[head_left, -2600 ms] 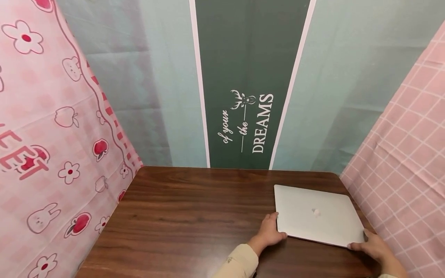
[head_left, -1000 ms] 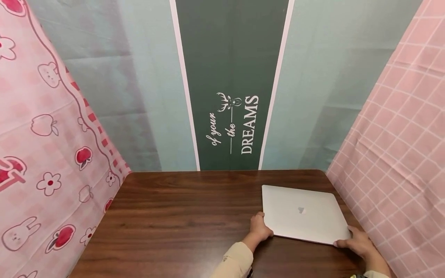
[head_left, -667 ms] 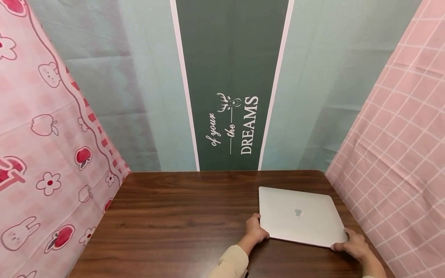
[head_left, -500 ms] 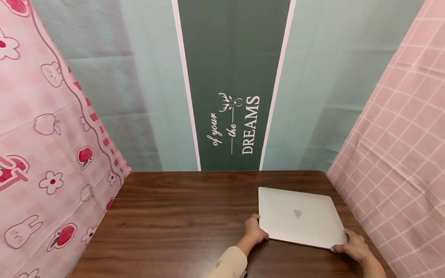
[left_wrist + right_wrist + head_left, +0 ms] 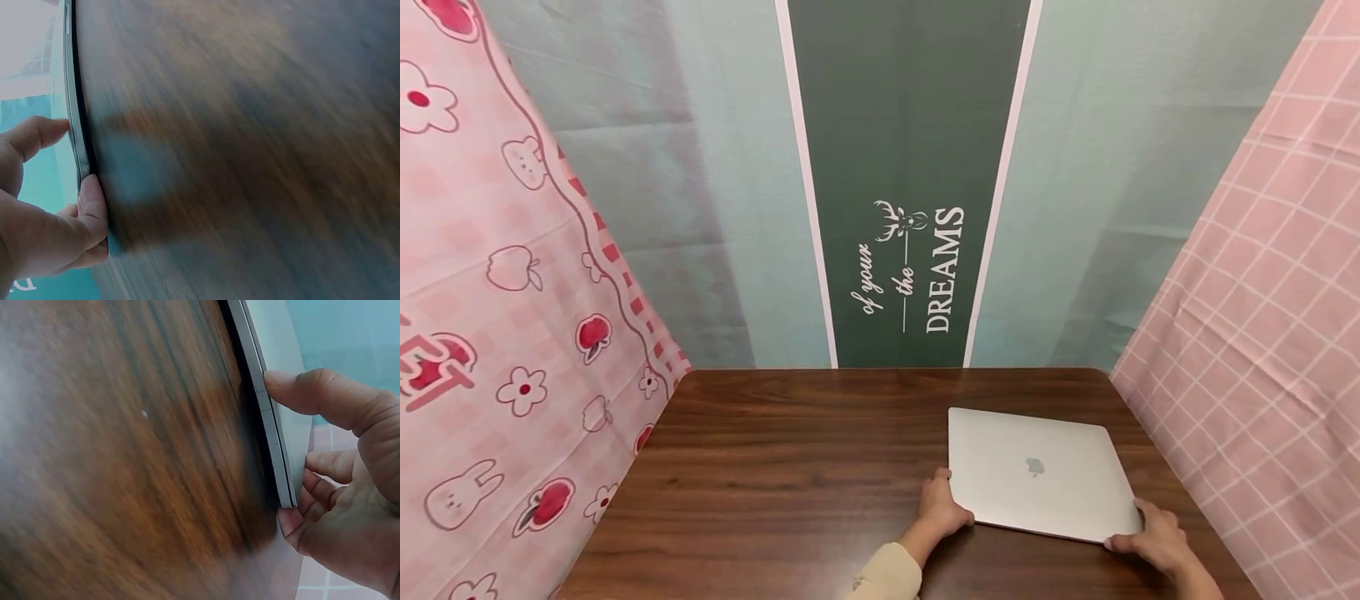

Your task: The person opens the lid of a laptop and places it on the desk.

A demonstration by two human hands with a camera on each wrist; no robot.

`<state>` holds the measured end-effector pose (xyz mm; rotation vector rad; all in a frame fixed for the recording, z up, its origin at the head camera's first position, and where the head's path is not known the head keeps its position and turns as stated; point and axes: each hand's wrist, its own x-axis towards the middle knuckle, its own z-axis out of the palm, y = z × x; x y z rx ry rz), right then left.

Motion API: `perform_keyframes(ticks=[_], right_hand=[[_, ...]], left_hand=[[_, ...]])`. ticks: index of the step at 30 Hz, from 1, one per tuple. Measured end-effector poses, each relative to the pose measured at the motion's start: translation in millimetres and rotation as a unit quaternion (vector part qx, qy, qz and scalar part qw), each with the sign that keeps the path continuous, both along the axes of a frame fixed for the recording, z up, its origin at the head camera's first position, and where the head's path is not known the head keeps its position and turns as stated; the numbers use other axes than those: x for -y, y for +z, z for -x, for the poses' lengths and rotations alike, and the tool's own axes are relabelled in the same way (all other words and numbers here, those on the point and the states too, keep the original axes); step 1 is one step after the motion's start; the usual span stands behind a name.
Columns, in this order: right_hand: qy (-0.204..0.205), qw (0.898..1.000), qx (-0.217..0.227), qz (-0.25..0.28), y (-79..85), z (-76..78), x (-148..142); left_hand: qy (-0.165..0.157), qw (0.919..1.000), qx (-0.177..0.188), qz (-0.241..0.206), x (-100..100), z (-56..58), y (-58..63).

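A silver laptop [image 5: 1037, 492], its lid down, lies at the right side of the brown wooden table, turned slightly askew. At its near left corner, my left hand [image 5: 942, 506] grips the edge; in the left wrist view, one digit touches the lid and other fingers lie at the corner. My right hand [image 5: 1153, 537] holds the near right corner. The right wrist view shows that thumb [image 5: 312, 394] on the lid, with the other fingers curled around the corner and partly hidden. A dark strip shows under the laptop's edge [image 5: 275, 450]; whether it is fully lifted I cannot tell.
The wooden table [image 5: 790, 467] extends to the left of the laptop. A green curtain [image 5: 910, 125] with white lettering hangs behind it. Pink printed cloth [image 5: 520, 333] borders the left side, and pink checked cloth [image 5: 1262, 333] the right, close to my right hand.
The laptop has shifted left and a little toward me, with both hands staying on its near corners. The head view has turned slightly.
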<state>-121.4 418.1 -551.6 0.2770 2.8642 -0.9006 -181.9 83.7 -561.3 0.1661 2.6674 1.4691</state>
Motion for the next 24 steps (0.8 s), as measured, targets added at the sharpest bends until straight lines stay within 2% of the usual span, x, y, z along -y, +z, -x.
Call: perform_keyframes(ticks=[8,11,16,24], right_hand=[[0.003,1.000,-0.017,-0.017,-3.9,-2.0,9.1],[0.005,0.999,-0.026,-0.022,-3.5,-3.3,12.9],[0.008,0.999,-0.039,-0.037,-1.6,-2.8,17.5],[0.001,1.000,-0.022,-0.014,-2.9,-5.1,30.4]], left_hand=[[0.010,0.9999,-0.008,0.007,10.2,-3.5,-0.1],[0.017,0.9995,-0.022,0.013,12.9,-5.1,-1.5],[0.014,0.9995,-0.024,0.014,16.9,-5.5,-1.0],[0.010,0.9997,-0.022,0.005,30.1,-8.4,-2.9]])
